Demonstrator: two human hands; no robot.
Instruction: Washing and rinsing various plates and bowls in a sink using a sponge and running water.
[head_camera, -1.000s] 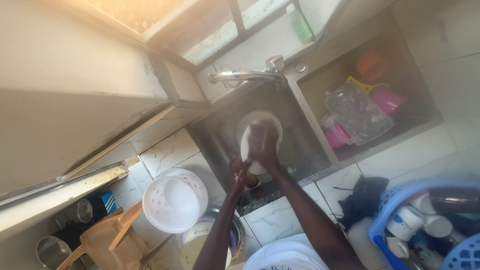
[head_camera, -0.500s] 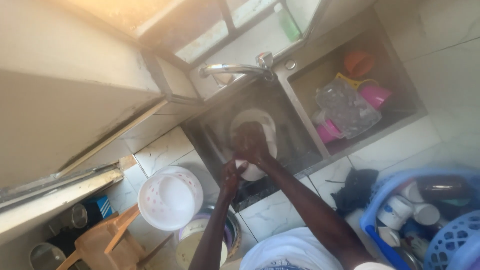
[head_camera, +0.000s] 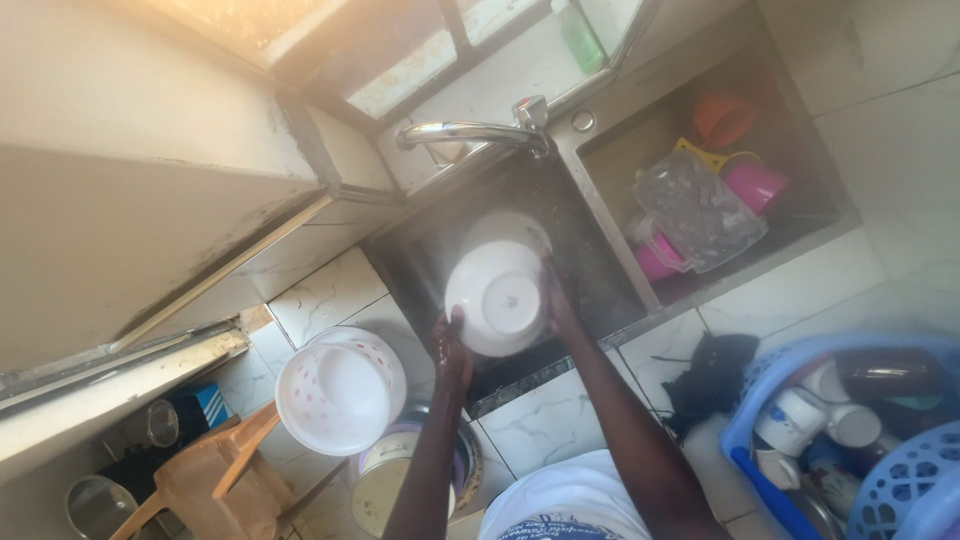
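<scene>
I hold a white bowl (head_camera: 497, 297) upside down over the dark sink basin (head_camera: 590, 262), its underside facing me. My left hand (head_camera: 452, 347) grips its lower left rim. My right hand (head_camera: 558, 303) holds its right edge. A second white dish (head_camera: 512, 227) lies in the basin just behind the bowl. The chrome tap (head_camera: 470, 131) reaches over the basin from above.
The right sink basin (head_camera: 610, 155) holds pink cups (head_camera: 757, 184), an orange cup (head_camera: 722, 117) and a clear plastic container (head_camera: 695, 212). A white colander (head_camera: 340, 390) sits left on the tiled counter. A blue basket (head_camera: 760, 390) of cups stands at right, a black cloth (head_camera: 712, 375) beside it.
The bowl has turned so that its underside now faces me, and my hands have shifted to its left and right rims.
</scene>
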